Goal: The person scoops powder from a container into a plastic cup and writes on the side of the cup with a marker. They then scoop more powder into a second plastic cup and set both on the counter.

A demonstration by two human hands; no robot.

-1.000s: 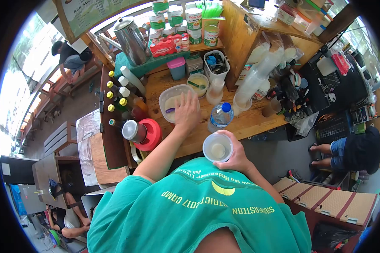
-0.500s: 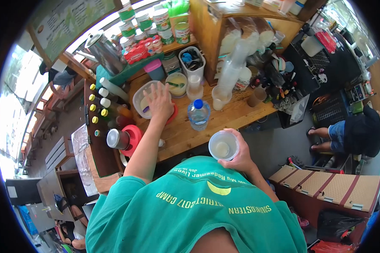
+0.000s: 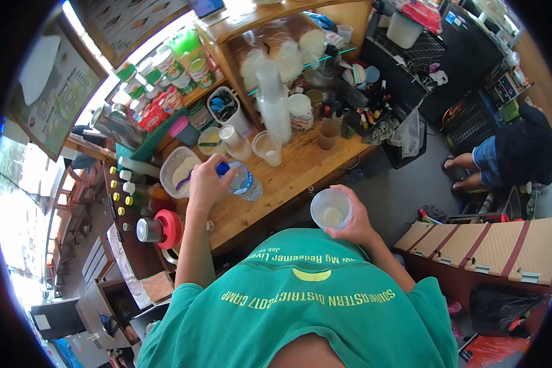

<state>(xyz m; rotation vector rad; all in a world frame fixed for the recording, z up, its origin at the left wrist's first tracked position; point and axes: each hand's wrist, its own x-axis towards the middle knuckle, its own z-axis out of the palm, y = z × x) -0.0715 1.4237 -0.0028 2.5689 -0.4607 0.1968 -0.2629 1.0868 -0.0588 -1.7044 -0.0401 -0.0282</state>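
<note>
My left hand is closed at the top of a clear water bottle. The bottle leans toward this hand, its blue cap beside my fingers. My right hand grips a clear plastic cup over the front edge of the counter. Something whitish shows at the cup's bottom. Left of the bottle sits a clear tub of pale contents with a purple scoop. Behind are a round tub with a green spoon and a plastic cup.
Stacked clear cups stand on the wooden counter. A brown cup is to their right. Several cans line the shelf behind. A red-lidded container and bottles stand at left. Another person is at far right.
My left hand has moved from above the clear tub to the bottle's top, and the bottle has tipped toward it. My view has turned. The right hand still holds the cup.
</note>
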